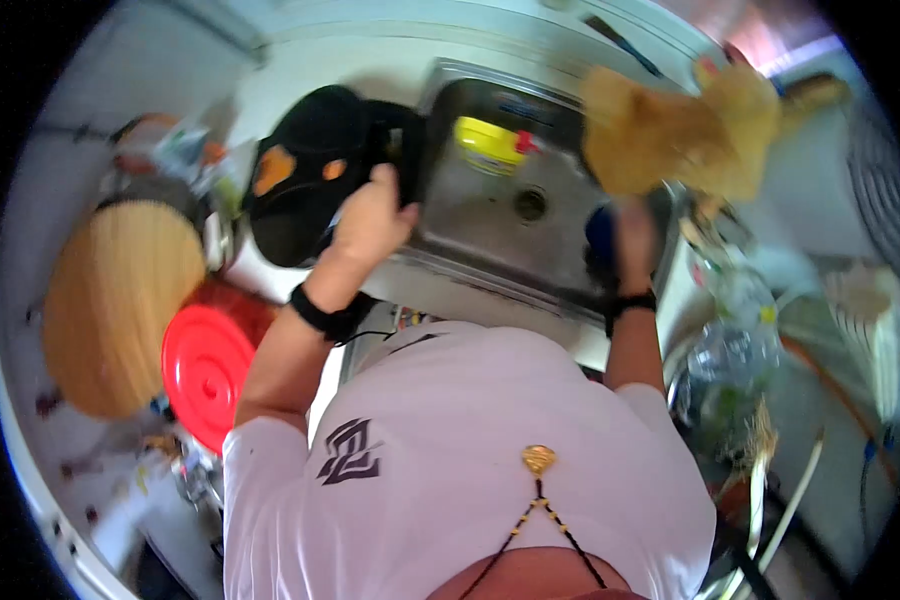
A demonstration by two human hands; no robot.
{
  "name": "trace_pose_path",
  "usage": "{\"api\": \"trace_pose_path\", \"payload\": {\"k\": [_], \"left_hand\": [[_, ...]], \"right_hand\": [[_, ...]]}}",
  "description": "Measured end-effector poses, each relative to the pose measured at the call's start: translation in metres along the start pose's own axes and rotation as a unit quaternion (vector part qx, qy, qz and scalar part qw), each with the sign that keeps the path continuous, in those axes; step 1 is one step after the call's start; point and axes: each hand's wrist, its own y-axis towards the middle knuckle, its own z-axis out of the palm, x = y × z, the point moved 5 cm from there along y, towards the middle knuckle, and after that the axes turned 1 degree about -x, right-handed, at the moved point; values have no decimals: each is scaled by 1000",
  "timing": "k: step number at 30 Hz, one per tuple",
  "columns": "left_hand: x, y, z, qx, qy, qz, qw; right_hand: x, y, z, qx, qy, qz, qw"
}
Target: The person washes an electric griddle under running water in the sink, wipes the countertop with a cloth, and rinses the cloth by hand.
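My left hand (372, 218) is over the near right side of a black item with orange patches (305, 190), left of the sink. Its thumb and a forefinger show apart; whether they touch the item is unclear. My right hand (635, 240) is smeared by motion at the right side of the metal sink (480, 225). Against its left side is a dark blue thing (600, 236), too blurred to name, and the fingers cannot be made out. Inside the sink, near the back, lies a yellow tub (488, 145) with a red piece (526, 142) at its end.
A tan cloth-like sheet (680, 130) covers the sink's back right corner. Behind it lies a dark-handled utensil (622, 45). On the left are a round wooden board (120, 305) and a red plastic lid (208, 375). Clear plastic bags (735, 345) sit at the right.
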Motion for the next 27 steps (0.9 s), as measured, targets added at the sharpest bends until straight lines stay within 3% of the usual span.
{"api": "trace_pose_path", "payload": {"k": [2,4,10,12,13,17,19,20,22,23,25,26,27], "left_hand": [[-2,4,10,-5,4,9,1000],[8,10,24,5,16,12,1000],[32,29,48,26,72,-10,997],[38,34,51,35,78,-24,996],[43,37,54,34,82,-26,996],[60,50,63,38,96,-34,994],[68,56,67,40,96,-42,994],[72,59,69,42,93,-43,994],[79,67,73,56,89,-67,992],[81,71,73,54,88,-76,992],[88,80,77,49,87,-79,992],[90,84,78,46,85,-73,993],[87,85,74,52,75,-65,994]], "right_hand": [[38,10,-33,-72,-102,32,992],[54,23,-49,-161,-105,-39,981],[57,65,-69,-130,-127,-62,981],[71,63,-60,-76,-358,-281,887],[71,62,-60,-77,-373,-299,875],[94,56,-59,-75,-340,-287,892],[108,47,-57,-2,-440,-266,858],[50,72,-51,-71,-447,-198,870],[29,76,-44,53,-531,-186,825],[87,64,-51,111,-527,-116,835],[79,66,-48,91,-497,-130,853],[56,62,-47,-6,-460,-180,870],[42,65,-42,-16,-439,-238,866]]}}
